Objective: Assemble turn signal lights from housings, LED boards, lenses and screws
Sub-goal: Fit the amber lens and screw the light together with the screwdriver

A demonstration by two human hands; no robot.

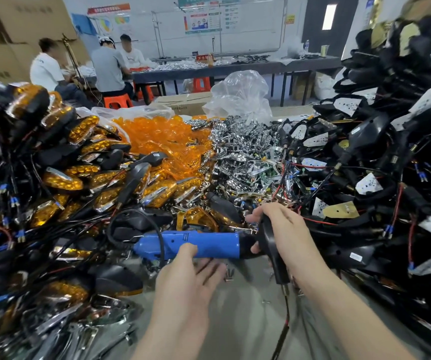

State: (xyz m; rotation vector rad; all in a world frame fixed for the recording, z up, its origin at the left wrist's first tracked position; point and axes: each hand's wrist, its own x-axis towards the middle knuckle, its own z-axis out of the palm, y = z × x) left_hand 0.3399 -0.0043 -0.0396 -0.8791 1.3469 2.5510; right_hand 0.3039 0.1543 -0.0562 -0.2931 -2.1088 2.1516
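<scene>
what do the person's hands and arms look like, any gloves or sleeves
No gloves: the left hand and right hand are bare, with no ring or watch in view. The left forearm and right forearm are bare to the frame's edge; no sleeve shows.

Obscured areas
Blue screwdriver (196, 242) tip: hidden behind the black housing (271, 253) gripped by the right hand (284, 229). Amber lights (53, 294), lower left: blurred, cut by frame edge. Wall posters (204, 16), upper centre: text too small.
</scene>
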